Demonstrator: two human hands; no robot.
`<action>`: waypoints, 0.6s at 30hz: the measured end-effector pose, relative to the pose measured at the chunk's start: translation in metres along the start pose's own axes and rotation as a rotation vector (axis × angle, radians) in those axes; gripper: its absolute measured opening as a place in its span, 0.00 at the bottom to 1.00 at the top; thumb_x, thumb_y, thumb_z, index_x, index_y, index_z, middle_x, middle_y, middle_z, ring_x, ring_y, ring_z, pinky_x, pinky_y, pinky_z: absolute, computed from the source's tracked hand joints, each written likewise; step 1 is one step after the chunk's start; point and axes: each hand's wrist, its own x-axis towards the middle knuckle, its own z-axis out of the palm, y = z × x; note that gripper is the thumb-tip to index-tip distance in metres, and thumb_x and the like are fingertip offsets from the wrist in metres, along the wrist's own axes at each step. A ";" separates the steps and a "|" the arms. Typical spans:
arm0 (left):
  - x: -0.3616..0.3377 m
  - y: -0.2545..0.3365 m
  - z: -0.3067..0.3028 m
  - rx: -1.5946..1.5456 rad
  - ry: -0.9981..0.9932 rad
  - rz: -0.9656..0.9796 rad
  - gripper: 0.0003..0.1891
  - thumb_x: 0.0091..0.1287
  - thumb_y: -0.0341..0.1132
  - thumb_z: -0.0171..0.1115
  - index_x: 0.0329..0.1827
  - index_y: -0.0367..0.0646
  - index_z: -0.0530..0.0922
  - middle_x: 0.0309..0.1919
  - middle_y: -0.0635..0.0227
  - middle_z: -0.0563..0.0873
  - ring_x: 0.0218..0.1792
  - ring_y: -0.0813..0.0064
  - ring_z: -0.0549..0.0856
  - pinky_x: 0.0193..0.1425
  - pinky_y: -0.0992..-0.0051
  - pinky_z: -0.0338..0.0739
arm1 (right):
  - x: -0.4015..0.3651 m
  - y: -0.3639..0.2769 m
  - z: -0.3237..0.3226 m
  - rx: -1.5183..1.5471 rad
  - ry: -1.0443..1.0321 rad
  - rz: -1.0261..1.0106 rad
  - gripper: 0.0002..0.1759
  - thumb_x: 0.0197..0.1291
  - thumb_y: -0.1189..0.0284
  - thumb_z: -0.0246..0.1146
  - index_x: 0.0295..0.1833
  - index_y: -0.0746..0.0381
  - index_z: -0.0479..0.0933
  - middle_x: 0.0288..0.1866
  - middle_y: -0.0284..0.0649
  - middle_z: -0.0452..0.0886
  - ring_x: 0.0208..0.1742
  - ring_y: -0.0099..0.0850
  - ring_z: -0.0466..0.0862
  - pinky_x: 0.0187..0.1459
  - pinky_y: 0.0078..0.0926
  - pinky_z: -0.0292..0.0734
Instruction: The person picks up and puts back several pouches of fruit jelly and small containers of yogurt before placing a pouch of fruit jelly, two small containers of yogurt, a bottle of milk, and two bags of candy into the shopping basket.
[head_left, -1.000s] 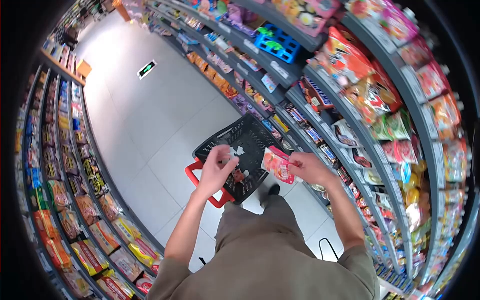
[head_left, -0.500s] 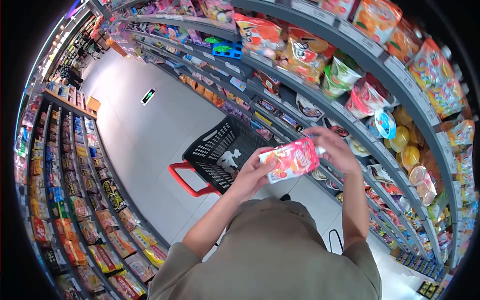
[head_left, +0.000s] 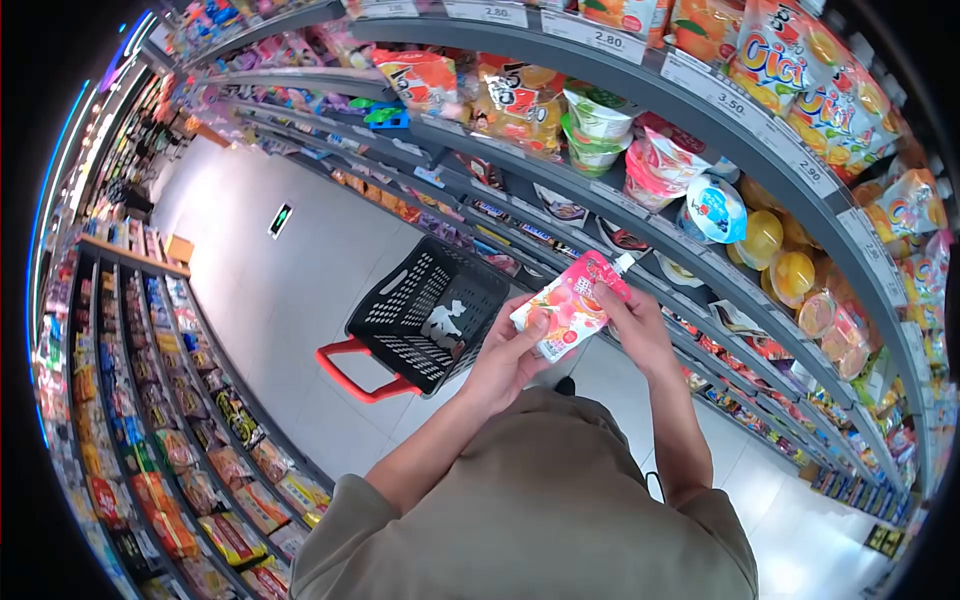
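A pink and white spouted jelly pouch [head_left: 572,302] with fruit pictures is held in front of my chest, its white cap pointing up and to the right. My left hand [head_left: 510,350] grips its lower left end, thumb across the front. At the upper right end, near the cap, my right hand [head_left: 636,325] closes on the pouch with the thumb on its face. Just left of my hands, a black shopping basket [head_left: 385,300] with a red handle [head_left: 352,375] stands on the floor. Inside it lies a white item [head_left: 445,320] that I cannot identify.
Along my right runs a curved shelf [head_left: 590,195] with jelly cups [head_left: 665,165], fruit jellies [head_left: 790,275] and bagged sweets [head_left: 520,100]. Another shelf [head_left: 180,430] of packaged snacks lines the left. Between them the tiled floor [head_left: 330,215] stretches away, with a green arrow sign [head_left: 281,220].
My right hand has come down onto the pouch's cap end, where before it was raised beside it. The pouch has tilted more upright, and the view has shifted toward the right shelf.
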 end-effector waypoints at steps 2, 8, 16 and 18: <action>0.007 0.006 -0.008 0.011 -0.046 -0.019 0.24 0.75 0.40 0.62 0.69 0.47 0.64 0.64 0.62 0.75 0.64 0.62 0.80 0.66 0.49 0.80 | 0.002 -0.004 0.004 -0.022 0.014 -0.004 0.17 0.73 0.60 0.63 0.46 0.65 0.85 0.38 0.27 0.84 0.38 0.12 0.75 0.39 0.16 0.69; 0.021 0.034 -0.030 0.015 -0.153 -0.115 0.26 0.74 0.39 0.63 0.71 0.47 0.64 0.64 0.61 0.77 0.65 0.61 0.80 0.67 0.48 0.77 | 0.012 -0.006 0.022 -0.101 0.110 -0.108 0.20 0.74 0.58 0.61 0.46 0.66 0.84 0.37 0.26 0.84 0.39 0.12 0.75 0.40 0.18 0.72; 0.039 0.062 -0.072 0.193 -0.234 -0.256 0.28 0.69 0.33 0.68 0.69 0.38 0.68 0.58 0.61 0.82 0.58 0.69 0.84 0.62 0.66 0.80 | 0.022 -0.004 0.044 -0.272 0.078 -0.080 0.21 0.74 0.56 0.60 0.43 0.66 0.84 0.30 0.32 0.82 0.31 0.18 0.76 0.34 0.23 0.72; 0.041 0.066 -0.074 0.207 -0.238 -0.238 0.27 0.69 0.33 0.68 0.68 0.38 0.69 0.58 0.62 0.83 0.58 0.70 0.84 0.61 0.68 0.80 | 0.023 -0.010 0.051 -0.253 0.092 -0.053 0.21 0.73 0.56 0.62 0.43 0.65 0.85 0.29 0.31 0.82 0.30 0.17 0.76 0.33 0.22 0.72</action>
